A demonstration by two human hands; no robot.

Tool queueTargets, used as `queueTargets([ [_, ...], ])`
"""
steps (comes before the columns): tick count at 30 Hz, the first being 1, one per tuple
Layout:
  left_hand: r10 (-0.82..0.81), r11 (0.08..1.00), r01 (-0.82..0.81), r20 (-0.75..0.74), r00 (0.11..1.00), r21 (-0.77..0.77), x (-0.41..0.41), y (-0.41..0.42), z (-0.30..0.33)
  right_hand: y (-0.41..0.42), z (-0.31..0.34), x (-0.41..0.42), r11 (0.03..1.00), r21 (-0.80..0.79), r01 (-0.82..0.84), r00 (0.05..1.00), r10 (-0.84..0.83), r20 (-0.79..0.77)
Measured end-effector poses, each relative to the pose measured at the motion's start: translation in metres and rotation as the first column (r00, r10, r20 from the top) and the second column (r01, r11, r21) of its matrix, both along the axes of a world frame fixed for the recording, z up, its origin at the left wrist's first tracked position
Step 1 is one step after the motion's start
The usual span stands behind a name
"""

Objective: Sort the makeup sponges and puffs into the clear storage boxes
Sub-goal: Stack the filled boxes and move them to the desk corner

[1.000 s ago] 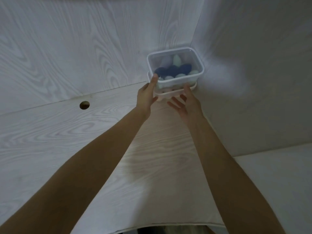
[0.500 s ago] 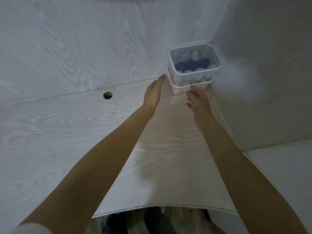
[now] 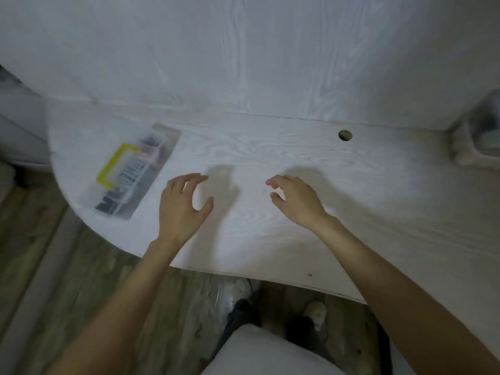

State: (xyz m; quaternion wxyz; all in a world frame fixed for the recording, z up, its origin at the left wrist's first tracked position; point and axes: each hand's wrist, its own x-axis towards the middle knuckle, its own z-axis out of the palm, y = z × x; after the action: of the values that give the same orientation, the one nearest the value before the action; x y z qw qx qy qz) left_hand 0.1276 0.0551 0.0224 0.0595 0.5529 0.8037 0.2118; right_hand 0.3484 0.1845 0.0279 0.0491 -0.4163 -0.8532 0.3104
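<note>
Both hands hover over the pale wooden desk (image 3: 270,239), the left hand (image 3: 181,209) and the right hand (image 3: 297,201) each with fingers loosely curled, holding nothing. Left of the left hand lies a flat packet (image 3: 135,171) with a yellow frame (its dark print is too blurred to read). The clear storage boxes (image 3: 479,136) stand stacked at the far right corner, well apart from both hands; their contents are blurred.

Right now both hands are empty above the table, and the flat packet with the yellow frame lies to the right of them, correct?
Not quite. In the head view the packet lies left of the left hand and right hand, both empty above the table.
</note>
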Motion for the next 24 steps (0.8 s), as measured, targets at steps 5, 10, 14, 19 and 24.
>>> queueTargets([
  [5, 0.345, 0.903, -0.367, -0.131, 0.929, -0.223, -0.114, -0.028, -0.022, -0.011, -0.018, -0.131, 0.837, -0.538, 0.1, 0.965, -0.212, -0.151],
  [10, 0.398, 0.85, -0.396, -0.068, 0.915, -0.348, -0.178, -0.038, -0.035, -0.029, -0.028, -0.228, 0.79, -0.609, 0.071, 0.96, -0.219, -0.172],
  [14, 0.318, 0.919, -0.323, -0.058, 0.946, -0.226, -0.174, -0.038, -0.033, -0.035, -0.027, -0.249, 0.753, -0.654, 0.073, 0.929, -0.29, -0.23],
  [19, -0.016, 0.998, 0.008, -0.126, 0.992, -0.066, -0.125, -0.01, -0.029, -0.031, -0.015, -0.187, 0.796, -0.552, 0.247, 0.755, -0.515, -0.405],
  [24, -0.317, 0.948, 0.316, -0.098, 0.943, -0.028, -0.039, 0.055, -0.025, -0.02, -0.026, -0.063, 0.793, -0.403, 0.457, 0.664, -0.606, -0.438],
])
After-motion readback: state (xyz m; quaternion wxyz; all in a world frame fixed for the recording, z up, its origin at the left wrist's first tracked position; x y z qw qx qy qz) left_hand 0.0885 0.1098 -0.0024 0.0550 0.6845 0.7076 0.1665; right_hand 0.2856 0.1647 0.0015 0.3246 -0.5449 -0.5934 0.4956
